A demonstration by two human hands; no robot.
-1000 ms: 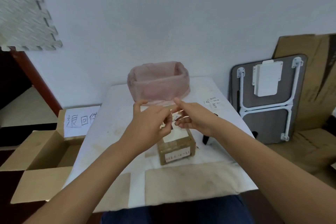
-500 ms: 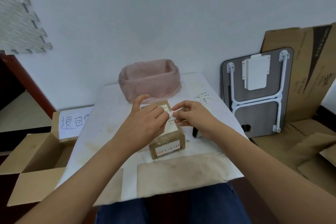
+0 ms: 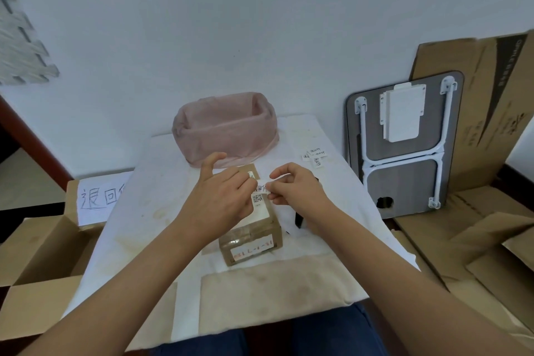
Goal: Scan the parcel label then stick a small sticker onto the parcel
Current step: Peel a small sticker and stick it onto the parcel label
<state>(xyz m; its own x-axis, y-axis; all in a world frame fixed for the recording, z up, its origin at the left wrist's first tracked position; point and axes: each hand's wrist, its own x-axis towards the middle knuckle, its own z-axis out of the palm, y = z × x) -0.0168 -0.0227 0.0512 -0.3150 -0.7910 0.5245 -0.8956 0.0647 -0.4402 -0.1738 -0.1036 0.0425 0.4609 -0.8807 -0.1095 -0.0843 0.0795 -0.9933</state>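
Head view: your left hand [image 3: 222, 199] and right hand [image 3: 294, 191] pinch a small sticker [image 3: 263, 185] (handwritten) just above the parcel [image 3: 254, 228], which lies in front of the pink bin [image 3: 225, 127].

The left hand [image 3: 222, 199] covers the far left part of the parcel [image 3: 254, 228] top and part of its white label [image 3: 261, 206]. The small sticker [image 3: 264, 185] is pinched between both hands; its ends are hidden by fingertips, and its writing is only partly legible. The right hand [image 3: 294, 189] hides most of a black object [image 3: 299, 218] just beyond its wrist. Print on the loose stickers [image 3: 315, 154] beyond the right hand is too small to read. The handwritten sign [image 3: 98, 196] left of the left hand is cut off by the table [image 3: 138, 211] edge.
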